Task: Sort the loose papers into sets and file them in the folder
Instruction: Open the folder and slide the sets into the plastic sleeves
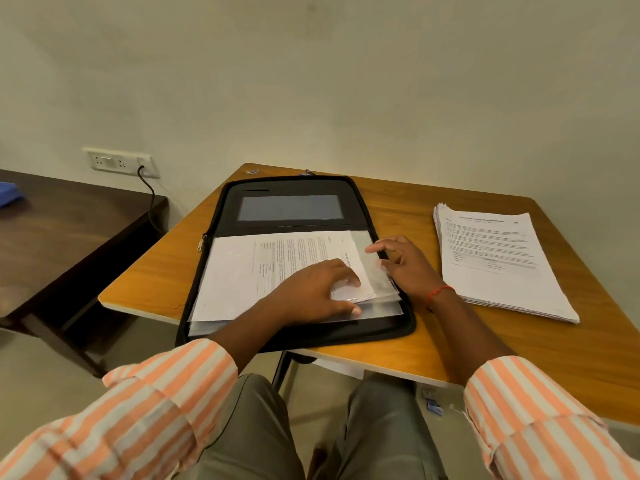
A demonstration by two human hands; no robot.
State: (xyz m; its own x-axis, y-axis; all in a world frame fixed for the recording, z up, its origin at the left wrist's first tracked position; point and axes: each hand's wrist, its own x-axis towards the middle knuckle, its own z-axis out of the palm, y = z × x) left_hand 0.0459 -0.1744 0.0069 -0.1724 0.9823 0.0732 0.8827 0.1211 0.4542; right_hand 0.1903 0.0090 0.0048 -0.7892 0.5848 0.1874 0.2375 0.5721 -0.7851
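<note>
A black zip folder [294, 188] lies open on the wooden table [433, 344], its clear plastic sleeves facing me. A printed sheet [249, 268] lies sideways on the top sleeve. My left hand [311, 296] rests on that sheet near its right end, fingers bent, thumb on the sleeve's front edge. My right hand [405, 265] is at the folder's right edge, its thumb and fingers pinching the edge of a clear sleeve [379, 282]. A stack of loose printed papers [498, 261] sits on the table to the right of the folder.
A dark wooden table [69, 230] stands to the left, with a gap of floor between. A wall socket with a black cable [121, 162] is behind it. Small objects lie at the table's far edge [252, 171]. My knees are under the near edge.
</note>
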